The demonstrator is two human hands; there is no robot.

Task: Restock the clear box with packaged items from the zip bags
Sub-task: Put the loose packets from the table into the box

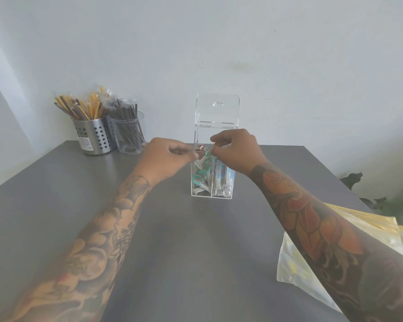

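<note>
A tall clear box (213, 182) stands mid-table with its hinged lid (216, 110) flipped up. A divider splits it: teal-and-white packets (200, 175) fill the left half, blue-and-white sachets (222, 180) the right. My left hand (165, 156) and my right hand (235, 149) meet at the box's front rim, both pinching a small packet (201, 149) with a teal edge over the left compartment. A zip bag (296, 263) of pale yellow items lies at the right table edge, partly hidden under my right forearm.
At the back left stand a perforated steel cup (94, 138) of wrapped brown and yellow sticks and a clear cup (130, 135) of dark wrapped sticks. A stack of yellow packs (379, 224) lies at the right. A leafy plant (382, 201) sits beyond the right edge. The wall is close behind.
</note>
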